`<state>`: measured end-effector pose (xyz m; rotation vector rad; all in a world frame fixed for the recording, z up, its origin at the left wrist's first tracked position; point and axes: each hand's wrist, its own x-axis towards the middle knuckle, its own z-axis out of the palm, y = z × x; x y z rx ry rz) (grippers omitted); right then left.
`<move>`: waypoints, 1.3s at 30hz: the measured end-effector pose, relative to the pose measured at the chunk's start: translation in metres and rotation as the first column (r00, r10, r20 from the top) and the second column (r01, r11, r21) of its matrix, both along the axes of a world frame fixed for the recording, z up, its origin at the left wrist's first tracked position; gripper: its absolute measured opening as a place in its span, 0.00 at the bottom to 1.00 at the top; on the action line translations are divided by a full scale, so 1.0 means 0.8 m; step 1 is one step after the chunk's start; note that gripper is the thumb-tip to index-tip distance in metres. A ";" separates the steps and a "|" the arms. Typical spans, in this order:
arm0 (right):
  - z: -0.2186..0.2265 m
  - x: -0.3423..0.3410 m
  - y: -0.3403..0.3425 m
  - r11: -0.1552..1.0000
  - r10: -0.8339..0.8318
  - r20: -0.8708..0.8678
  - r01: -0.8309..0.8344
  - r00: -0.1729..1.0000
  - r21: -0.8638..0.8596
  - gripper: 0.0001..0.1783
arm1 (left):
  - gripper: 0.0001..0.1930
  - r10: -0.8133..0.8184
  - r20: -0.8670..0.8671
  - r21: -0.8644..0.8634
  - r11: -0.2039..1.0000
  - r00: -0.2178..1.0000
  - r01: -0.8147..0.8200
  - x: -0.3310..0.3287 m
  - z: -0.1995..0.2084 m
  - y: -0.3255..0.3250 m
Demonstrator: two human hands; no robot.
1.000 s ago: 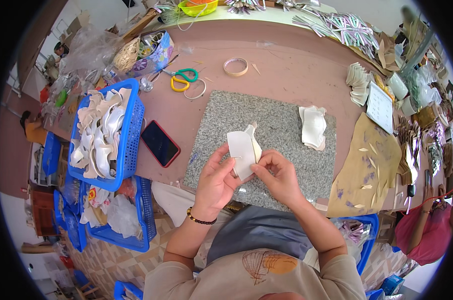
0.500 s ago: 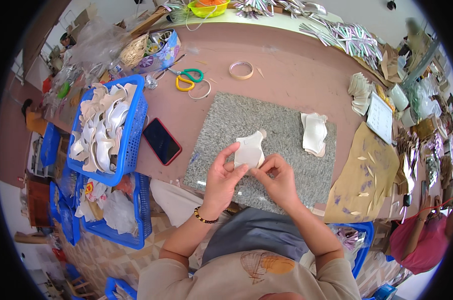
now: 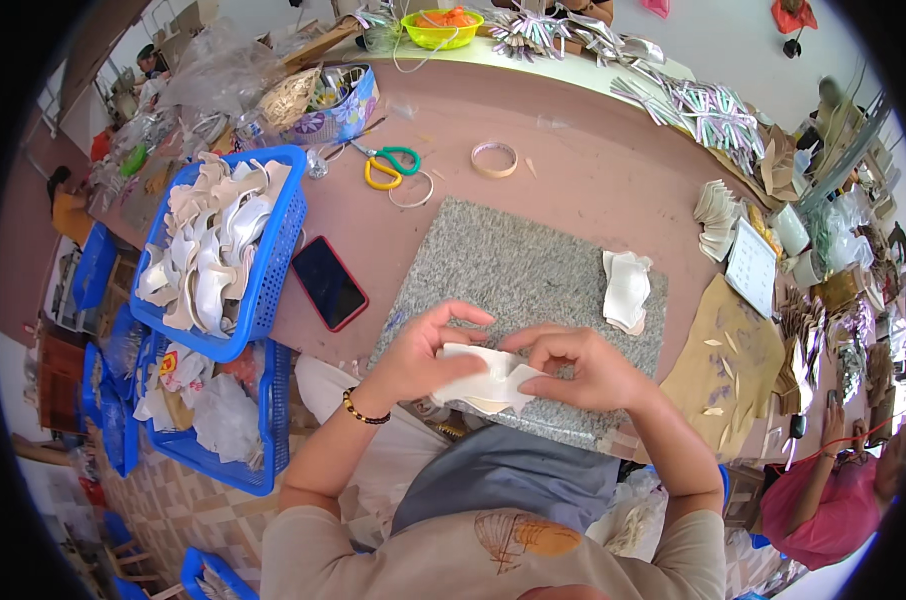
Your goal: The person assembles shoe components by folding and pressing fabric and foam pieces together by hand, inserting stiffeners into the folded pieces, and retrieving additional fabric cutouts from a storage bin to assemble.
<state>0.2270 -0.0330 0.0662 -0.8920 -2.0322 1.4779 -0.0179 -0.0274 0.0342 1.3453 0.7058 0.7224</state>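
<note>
A cream-white cut piece of thin, leather-like material (image 3: 491,377) hangs over the near edge of a speckled grey stone slab (image 3: 493,245), bent between my two hands. My left hand (image 3: 428,355) grips its left end, thumb lying over the top and fingers curled. At its right end, my right hand (image 3: 585,368) pinches the piece between thumb and fingers. Another small pile of similar white pieces (image 3: 628,290) lies on the slab's right side. Beige backing shows along the lower edge of the held piece.
A blue basket (image 3: 295,215) heaped with cut pieces stands left, beside a dark phone (image 3: 330,283). Scissors (image 3: 383,175) and a tape roll (image 3: 494,160) lie beyond the slab. Brown paper (image 3: 723,370) with slivers is at right, near a person in pink (image 3: 823,500).
The held piece has come down toward the slab's near edge and turned from upright to sideways. My hands have moved apart to its two ends, and the right fingers have spread wider.
</note>
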 end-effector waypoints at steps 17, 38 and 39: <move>-0.067 -0.035 -0.044 0.768 -0.592 -0.419 0.325 0.688 -0.551 0.03 | 0.22 0.350 0.578 -0.470 0.881 0.737 -0.050 0.050 -0.038 -0.015; -0.080 -0.035 -0.065 0.819 -0.573 -0.270 0.540 0.774 -0.192 0.06 | 0.13 0.474 0.093 -0.129 0.878 0.876 -0.462 0.070 -0.042 -0.021; -0.085 -0.037 -0.065 0.794 -0.608 -0.261 0.578 0.750 -0.187 0.06 | 0.12 0.503 0.054 -0.085 0.863 0.863 -0.498 0.073 -0.043 -0.021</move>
